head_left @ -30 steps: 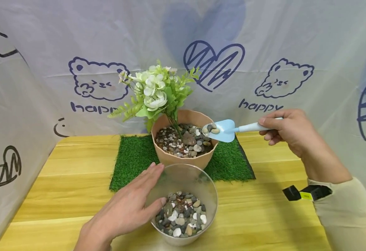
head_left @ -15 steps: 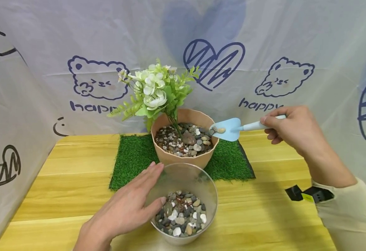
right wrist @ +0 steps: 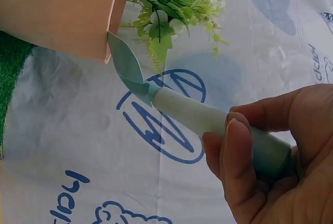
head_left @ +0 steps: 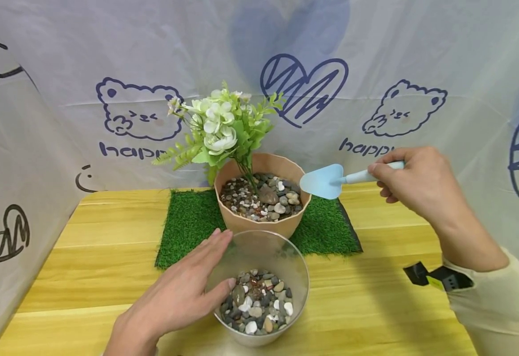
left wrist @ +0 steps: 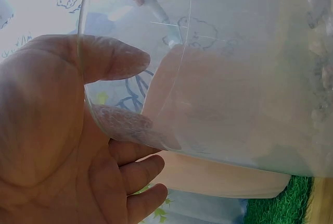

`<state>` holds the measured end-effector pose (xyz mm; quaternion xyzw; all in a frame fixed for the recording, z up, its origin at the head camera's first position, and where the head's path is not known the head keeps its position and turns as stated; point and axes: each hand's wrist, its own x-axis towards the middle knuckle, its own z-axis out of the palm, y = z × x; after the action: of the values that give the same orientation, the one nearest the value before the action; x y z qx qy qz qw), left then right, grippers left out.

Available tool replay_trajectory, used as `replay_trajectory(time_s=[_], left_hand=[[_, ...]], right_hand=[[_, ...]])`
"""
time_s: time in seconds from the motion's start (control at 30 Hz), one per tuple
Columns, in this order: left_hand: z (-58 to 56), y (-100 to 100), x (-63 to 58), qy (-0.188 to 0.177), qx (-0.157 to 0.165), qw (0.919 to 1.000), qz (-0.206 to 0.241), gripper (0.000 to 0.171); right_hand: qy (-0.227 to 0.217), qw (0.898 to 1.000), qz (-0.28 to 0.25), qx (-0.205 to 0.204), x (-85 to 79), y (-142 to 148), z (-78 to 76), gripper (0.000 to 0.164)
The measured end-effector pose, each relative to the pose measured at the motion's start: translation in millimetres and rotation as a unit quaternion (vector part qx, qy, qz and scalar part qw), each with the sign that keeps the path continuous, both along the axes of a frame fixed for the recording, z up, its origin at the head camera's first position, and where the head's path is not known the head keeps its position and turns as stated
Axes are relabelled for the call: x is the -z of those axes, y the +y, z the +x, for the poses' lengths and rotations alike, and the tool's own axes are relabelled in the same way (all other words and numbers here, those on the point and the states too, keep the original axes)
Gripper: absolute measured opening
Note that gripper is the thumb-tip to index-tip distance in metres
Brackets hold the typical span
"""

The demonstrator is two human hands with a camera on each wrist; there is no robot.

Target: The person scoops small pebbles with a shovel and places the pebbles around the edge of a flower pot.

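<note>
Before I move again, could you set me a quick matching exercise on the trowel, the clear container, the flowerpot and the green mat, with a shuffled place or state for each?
Things:
1. trowel
2. clear container
3. flowerpot
4. green mat

Places and states:
A. spread under the flowerpot
B. white flowers rise above it
C. gripped by the right hand, blade beside the flowerpot's rim
D. stones inside it, left hand at its side

Right pairs: 1-C, 2-D, 3-B, 4-A
</note>
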<state>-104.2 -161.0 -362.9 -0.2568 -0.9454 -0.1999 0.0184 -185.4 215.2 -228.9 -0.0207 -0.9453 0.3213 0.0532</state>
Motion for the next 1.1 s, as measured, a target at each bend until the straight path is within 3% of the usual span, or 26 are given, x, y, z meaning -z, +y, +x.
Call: replay_trajectory(time_s=[0.33, 0.6, 0.77, 0.97, 1.1], left_hand=[[0.6, -1, 0.0, -0.006, -0.001, 1.0, -0.001, 0.077], [0.9, -1, -0.2, -0.012, -0.003, 0.9999, -0.003, 0.076], [0.8, 0, 0.3, -0.01, 0.002, 0.9999, -0.002, 0.076], [1.8, 1, 0.0, -0.006, -0.001, 1.0, -0.002, 0.077], [1.5, 0, -0.5, -0.003, -0.003, 1.0, -0.002, 0.077]], right_hand=[[0.018, 0.999, 0.028, 0.0, -0.5, -6, 5.6, 0.04], [0.041, 0.999, -0.01, -0.009, -2.2, -21, 18.3, 0.032], [0.084, 0.994, 0.001, -0.072, -2.3, -34, 38.8, 0.021], [0.138, 0.974, 0.071, -0.164, 3.6, -55, 64.2, 0.005], [0.109, 0.962, 0.113, -0.224, 17.6, -72, 69.1, 0.004]])
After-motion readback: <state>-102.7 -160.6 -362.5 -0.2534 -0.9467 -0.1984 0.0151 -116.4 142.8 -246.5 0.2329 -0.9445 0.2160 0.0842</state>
